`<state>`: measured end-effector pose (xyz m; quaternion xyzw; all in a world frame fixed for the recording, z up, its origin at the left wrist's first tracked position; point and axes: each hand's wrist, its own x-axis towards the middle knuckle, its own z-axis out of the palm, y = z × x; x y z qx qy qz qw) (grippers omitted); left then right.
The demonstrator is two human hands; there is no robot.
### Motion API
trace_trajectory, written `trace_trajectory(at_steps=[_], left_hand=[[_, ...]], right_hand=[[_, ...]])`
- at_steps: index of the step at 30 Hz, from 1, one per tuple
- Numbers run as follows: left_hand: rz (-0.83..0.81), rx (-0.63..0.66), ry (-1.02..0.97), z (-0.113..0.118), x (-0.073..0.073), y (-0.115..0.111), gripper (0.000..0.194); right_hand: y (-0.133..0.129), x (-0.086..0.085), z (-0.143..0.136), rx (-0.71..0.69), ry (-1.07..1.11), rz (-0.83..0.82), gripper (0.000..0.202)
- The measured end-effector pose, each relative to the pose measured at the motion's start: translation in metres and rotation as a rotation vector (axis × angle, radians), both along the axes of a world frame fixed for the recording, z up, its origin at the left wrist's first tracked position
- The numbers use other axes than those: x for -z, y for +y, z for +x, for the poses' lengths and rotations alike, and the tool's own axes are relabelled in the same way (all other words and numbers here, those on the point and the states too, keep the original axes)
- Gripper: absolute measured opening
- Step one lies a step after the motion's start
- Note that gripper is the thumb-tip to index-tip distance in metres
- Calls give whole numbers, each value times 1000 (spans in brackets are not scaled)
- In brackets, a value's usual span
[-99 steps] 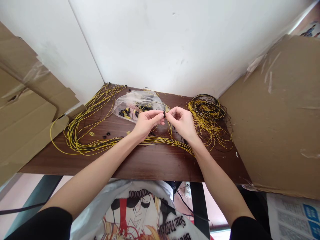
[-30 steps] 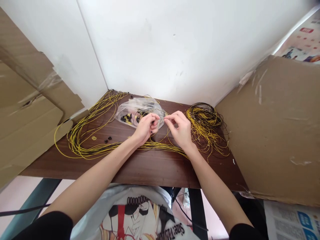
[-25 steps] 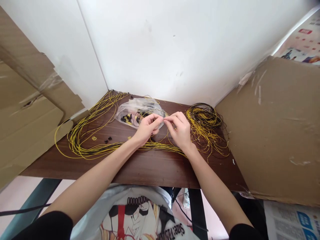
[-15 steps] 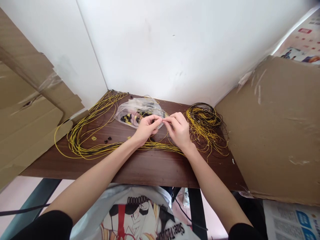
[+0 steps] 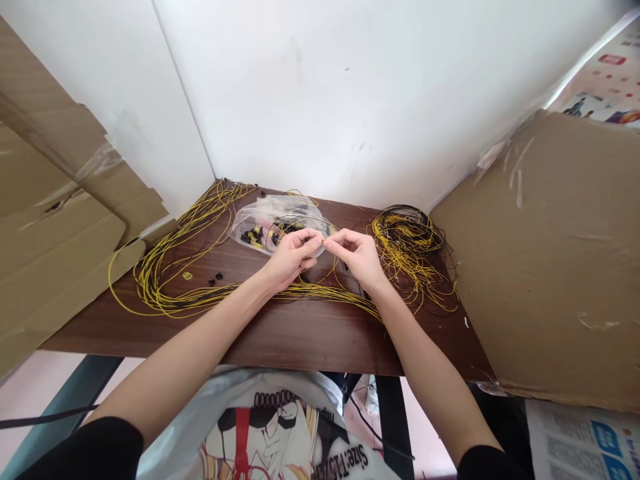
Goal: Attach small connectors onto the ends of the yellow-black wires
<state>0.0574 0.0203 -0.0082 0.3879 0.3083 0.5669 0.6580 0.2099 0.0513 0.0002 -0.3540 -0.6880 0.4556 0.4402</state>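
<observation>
My left hand [image 5: 296, 257] and my right hand [image 5: 356, 257] meet fingertip to fingertip over the table, both in a pinch. The right fingers close on a thin yellow wire [image 5: 334, 268], part of which hangs below them. Whatever the left fingertips pinch is too small and covered to make out. Behind my left hand lies a clear plastic bag [image 5: 245, 219] with small black and yellow connectors [image 5: 253, 236] in it. A long bundle of yellow and black wires [image 5: 160, 293] runs under both wrists.
A coiled heap of yellow and black wires [image 5: 413, 247] lies at the right. Loose black pieces [image 5: 216, 279] and a small yellow piece [image 5: 187, 275] rest on the brown table [image 5: 310, 340]. Cardboard [image 5: 545, 267] stands on the right, more cardboard [image 5: 55, 247] on the left, and a white wall [image 5: 320, 100] behind.
My right fingers have shifted slightly and curled less, still meeting the left fingertips. The wire bundle's right end now shows farther right under my wrist. My left hand has barely moved.
</observation>
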Motion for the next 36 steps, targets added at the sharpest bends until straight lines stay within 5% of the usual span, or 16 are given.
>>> trace_trajectory(at_steps=[4, 10, 36], left_hand=[[16, -5, 18, 0, 1, 1, 29], [23, -71, 69, 2, 2, 2, 32], [51, -119, 170, 3, 2, 2, 32]], right_hand=[[3, 1, 1, -66, 118, -237, 24], [5, 2, 1, -36, 175, -354, 26], [3, -2, 3, 48, 64, -249, 22]])
